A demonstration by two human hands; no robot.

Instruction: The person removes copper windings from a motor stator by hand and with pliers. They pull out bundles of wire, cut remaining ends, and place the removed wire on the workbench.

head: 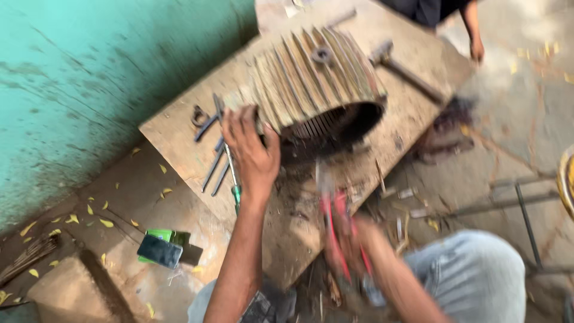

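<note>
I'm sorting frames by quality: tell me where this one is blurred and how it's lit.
Head view: motion blur smears the right hand and its red-handled pliers most; the left hand on the finned motor housing is softer-edged but readable; daylight washes out the upper right ground, while the turquoise wall lies in shade.
</note>
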